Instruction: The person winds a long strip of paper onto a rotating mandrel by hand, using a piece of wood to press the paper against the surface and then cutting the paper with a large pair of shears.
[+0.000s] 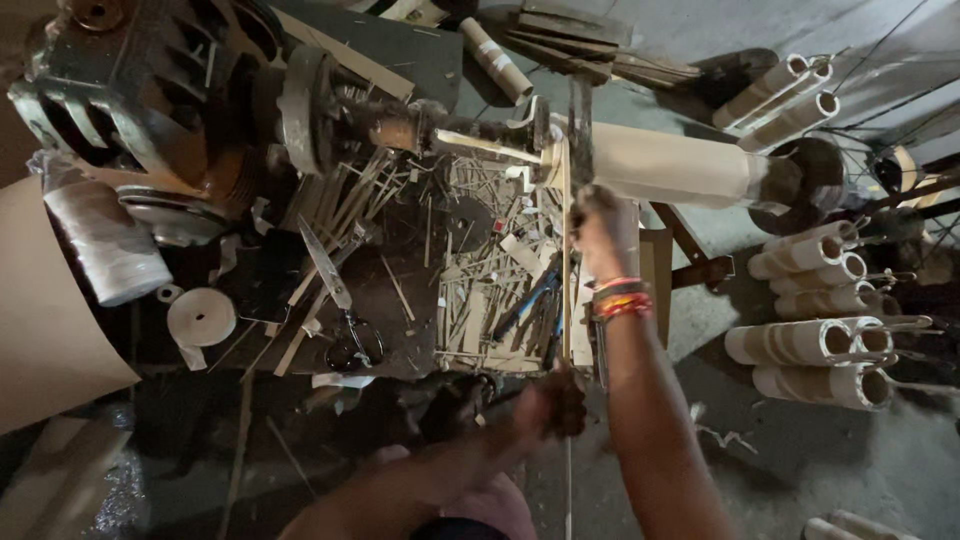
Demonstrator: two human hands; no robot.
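Head view: both hands' fingers grip a thin stick point(566, 250), left hand point(552, 402) low, right hand point(600, 225) by the cream tube point(670, 165).

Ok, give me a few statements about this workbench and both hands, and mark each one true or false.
1. The right hand wears bangles at the wrist. True.
2. The left hand grips the lower part of a thin stick. True.
3. The scissors are in the left hand. False: they lie on the bench, untouched.
4. The cardboard tube on the motor shaft stands upright. False: it lies level.
5. Finished tubes are stacked to the right. True.
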